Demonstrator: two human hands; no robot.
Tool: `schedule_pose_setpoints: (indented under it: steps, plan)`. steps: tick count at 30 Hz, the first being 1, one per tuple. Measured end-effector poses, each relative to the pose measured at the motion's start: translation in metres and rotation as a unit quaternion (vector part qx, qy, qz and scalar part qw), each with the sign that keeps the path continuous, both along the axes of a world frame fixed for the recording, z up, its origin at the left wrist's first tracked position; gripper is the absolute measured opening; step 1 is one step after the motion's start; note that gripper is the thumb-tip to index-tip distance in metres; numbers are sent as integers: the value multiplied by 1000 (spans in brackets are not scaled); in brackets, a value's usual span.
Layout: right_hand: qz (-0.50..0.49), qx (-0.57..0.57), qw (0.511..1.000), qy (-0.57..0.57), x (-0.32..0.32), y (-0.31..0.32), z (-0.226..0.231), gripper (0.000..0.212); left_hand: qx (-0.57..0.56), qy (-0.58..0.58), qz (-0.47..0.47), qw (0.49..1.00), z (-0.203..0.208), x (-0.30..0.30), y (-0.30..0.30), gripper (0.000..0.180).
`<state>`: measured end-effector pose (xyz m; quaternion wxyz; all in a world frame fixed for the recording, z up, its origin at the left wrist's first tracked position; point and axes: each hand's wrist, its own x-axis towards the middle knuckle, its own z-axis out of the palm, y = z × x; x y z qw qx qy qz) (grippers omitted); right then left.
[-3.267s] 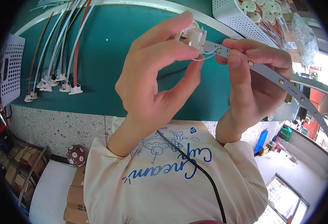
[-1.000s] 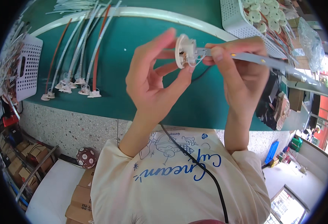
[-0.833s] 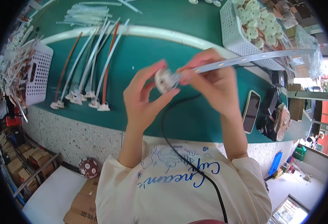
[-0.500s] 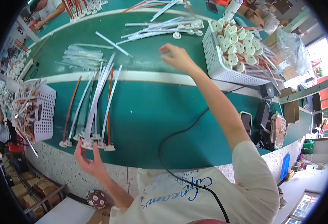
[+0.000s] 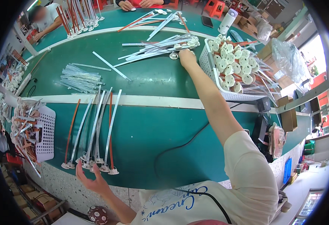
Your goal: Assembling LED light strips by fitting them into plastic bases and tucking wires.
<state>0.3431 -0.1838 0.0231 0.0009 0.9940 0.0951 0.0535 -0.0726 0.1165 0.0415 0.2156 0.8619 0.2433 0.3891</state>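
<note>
My left hand (image 5: 92, 181) is at the table's near edge, its thumb and fingers apart. Just beyond its fingertips stands a row of long thin strips (image 5: 95, 129), white and orange-brown, each with a white round base (image 5: 85, 164) toward me. Whether the fingertips touch a base I cannot tell. My right hand (image 5: 188, 57) reaches far out to a pile of white strips (image 5: 153, 48) with round white ends. Its fingers curl down and are hidden behind the back of the hand. A single round white base (image 5: 173, 56) lies just left of it.
A white basket (image 5: 208, 71) of disc-ended strips stands right; another filled basket (image 5: 45, 133) is at left. Loose clear strips (image 5: 80, 78) lie mid-table. A black cable (image 5: 179, 135) crosses the green table. Co-workers' hands (image 5: 125, 5) show at the far table, beside a phone (image 5: 206, 21).
My right hand has moved from open above the table to the far strip pile, fingers now curled. The left stays by the bases, slightly drawn back. The view has tilted up.
</note>
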Motion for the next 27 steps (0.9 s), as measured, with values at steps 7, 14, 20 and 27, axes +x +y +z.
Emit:
schedule_pose_setpoints:
  steps: [7, 14, 20, 27]
  plan:
    - [167, 169, 966, -103, -48, 5, 84, 18, -213, -144, -89, 962, 1, 16, -31, 29]
    - [237, 568, 765, 191, -205, 24, 147, 19, -606, -44, -435, 664, 39, 89, -124, 48]
    - [225, 695, 654, 198, -273, 17, 149, 16, -661, -67, -493, 561, 62, 79, -144, 40]
    - [199, 696, 678, 126, -306, 10, 137, 17, -509, -186, -507, 671, 59, 70, -147, 36]
